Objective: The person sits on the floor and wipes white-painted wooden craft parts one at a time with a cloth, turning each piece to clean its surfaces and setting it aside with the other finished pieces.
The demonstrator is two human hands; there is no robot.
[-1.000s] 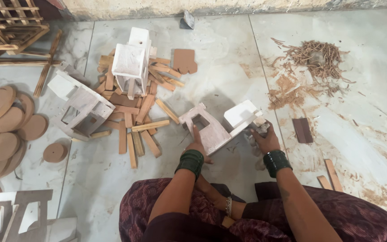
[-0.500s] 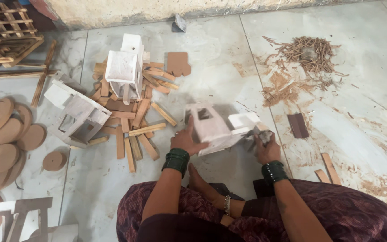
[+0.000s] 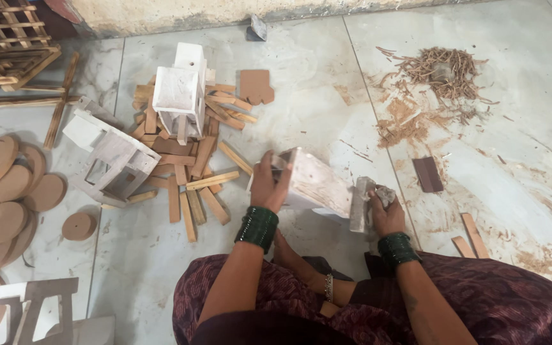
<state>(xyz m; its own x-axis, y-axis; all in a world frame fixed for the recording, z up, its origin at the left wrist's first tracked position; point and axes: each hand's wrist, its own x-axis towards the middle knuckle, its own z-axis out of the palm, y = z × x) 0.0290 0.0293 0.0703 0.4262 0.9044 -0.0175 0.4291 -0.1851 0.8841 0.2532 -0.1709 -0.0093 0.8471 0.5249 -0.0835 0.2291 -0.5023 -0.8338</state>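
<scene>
The small whitewashed wooden house (image 3: 317, 185) lay tipped on its side in front of the person's lap, held just above the tiled floor (image 3: 327, 96). A second earlier it had stood more upright with its window opening facing the camera; by this moment it had been rolled over so that a flat, pale side faced up, which suggested the person was working round it face by face. The left hand (image 3: 268, 184) was closed over the near end of the house, fingers wrapped around its edge. The right hand (image 3: 384, 211) was curled shut around the house's other end and also pinched a small grey scrap (perhaps sandpaper or a rag; it was too small to tell) against the wood.

Left of the house lay a heap of bare wooden slats (image 3: 190, 172), with a second white house (image 3: 180, 89) standing upright on it and a third white house (image 3: 113, 156) lying tilted beside it. Further left were round brown discs (image 3: 7, 191) spread on the floor. A slatted wooden crate (image 3: 4, 32) stood in the far left corner; what it held could not be seen. A pile of wood shavings (image 3: 439, 70) lay well apart to the right.
</scene>
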